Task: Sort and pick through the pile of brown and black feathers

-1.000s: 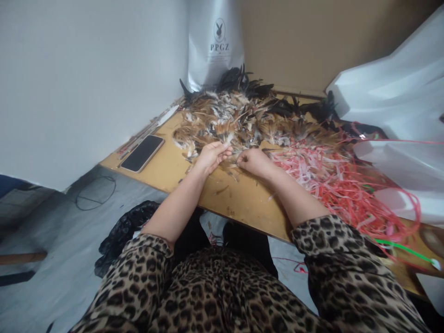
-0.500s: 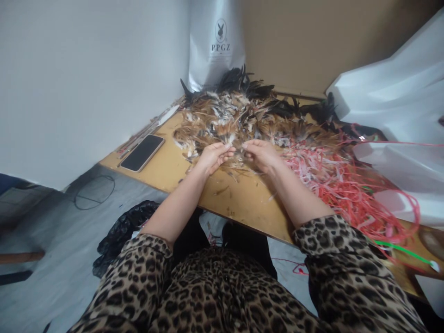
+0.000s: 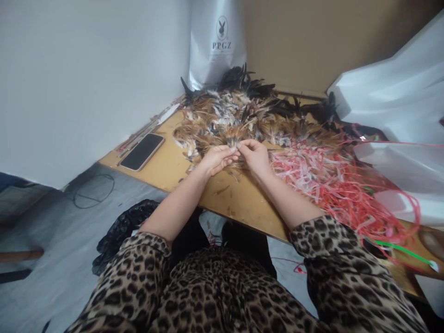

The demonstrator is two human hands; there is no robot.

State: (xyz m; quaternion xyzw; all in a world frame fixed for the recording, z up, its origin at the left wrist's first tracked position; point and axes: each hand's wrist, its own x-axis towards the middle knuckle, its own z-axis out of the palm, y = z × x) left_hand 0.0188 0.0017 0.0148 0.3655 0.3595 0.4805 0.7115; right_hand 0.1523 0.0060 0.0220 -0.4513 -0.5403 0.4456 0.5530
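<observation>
My left hand is closed in a pinch on a small brown feather, whose tip fans out above the fingertips. Right beside it, my right hand pinches at the base of the same feather, and the fingertips of both hands meet. Whether the right fingers hold anything more is too small to see. Beyond both hands spreads a large heap of brown, white and black feathers. To the right of my right hand lies a tangle of pink and red ribbon strips.
A phone lies on the wooden table at the left. Behind the feathers stands a silver printed bag. White plastic sheeting covers the right side. A green strip lies near the right edge. Below is a black plastic bag.
My right hand has moved left, so its fingertips now meet those of my left hand at the feather. My left hand has shifted slightly right.
</observation>
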